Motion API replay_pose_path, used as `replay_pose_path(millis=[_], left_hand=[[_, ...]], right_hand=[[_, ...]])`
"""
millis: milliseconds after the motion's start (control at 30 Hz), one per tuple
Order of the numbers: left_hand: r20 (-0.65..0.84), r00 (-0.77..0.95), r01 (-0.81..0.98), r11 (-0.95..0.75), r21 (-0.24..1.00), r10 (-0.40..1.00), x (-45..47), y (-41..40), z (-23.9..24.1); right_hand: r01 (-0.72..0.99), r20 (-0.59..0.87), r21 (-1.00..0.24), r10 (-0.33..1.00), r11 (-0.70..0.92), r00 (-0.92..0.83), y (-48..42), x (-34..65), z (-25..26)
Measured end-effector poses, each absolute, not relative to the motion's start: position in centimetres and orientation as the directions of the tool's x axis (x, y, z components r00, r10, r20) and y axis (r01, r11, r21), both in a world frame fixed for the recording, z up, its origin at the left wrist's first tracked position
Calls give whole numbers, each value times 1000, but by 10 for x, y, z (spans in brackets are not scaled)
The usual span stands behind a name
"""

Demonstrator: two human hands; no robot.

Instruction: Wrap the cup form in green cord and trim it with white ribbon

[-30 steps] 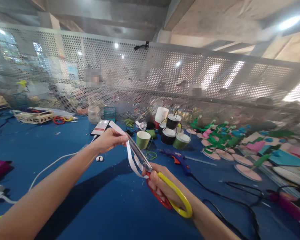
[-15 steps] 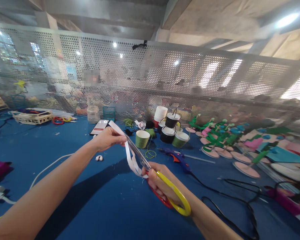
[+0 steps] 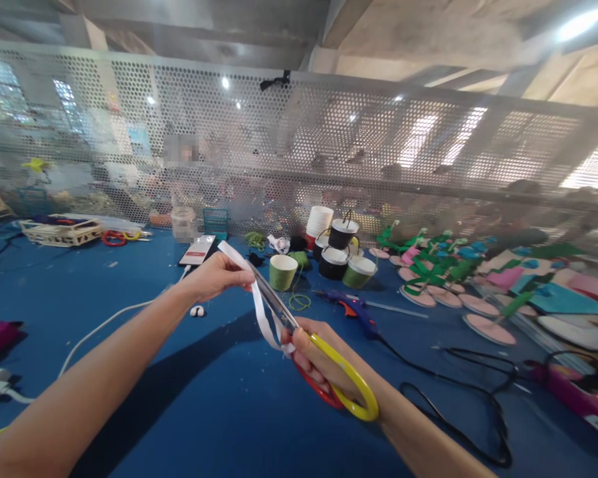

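Between the fingertips of my left hand is pinched a white paper strip, whose short end sticks up past the fingers. The longer part hangs in a curve down toward my right hand. That hand grips a pair of scissors with one yellow and one red handle loop. The metal blades point up and left, their tips by my left fingertips at the strip. Whether the blades are fully closed I cannot tell. Both hands are above the blue table.
Beyond the hands stand a green paper cup and several black and green little buckets. A blue glue gun lies to the right with its cable. Farther right are several pink discs with green pieces. A phone lies behind my left hand.
The view has shifted slightly. The hanging strip has swung a little and looks less twisted; both hands keep their holds in nearly the same place.
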State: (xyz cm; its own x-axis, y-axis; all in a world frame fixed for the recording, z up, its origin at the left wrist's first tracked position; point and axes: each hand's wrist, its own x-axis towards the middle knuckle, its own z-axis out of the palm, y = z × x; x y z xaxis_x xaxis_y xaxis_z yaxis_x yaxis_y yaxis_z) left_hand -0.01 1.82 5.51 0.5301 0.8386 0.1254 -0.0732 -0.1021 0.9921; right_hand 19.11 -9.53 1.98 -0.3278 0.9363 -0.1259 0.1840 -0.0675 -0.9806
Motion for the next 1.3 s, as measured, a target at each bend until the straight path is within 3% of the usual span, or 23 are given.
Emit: replay_pose_path(millis=[600,933,1300], left_hand=[[133,453,-251,-17,968,882,10,17,41],[112,515,-314,66,947,850,8,14,47],[140,433,-318,6,948,891,10,16,48]], right_hand=[[131,-143,-986,938,-106,-315,-91,192,12],[130,-131,-987,947,-96,-295,-91,190,15],[130,-82,-991,944,-42,-319,-90,192,16]])
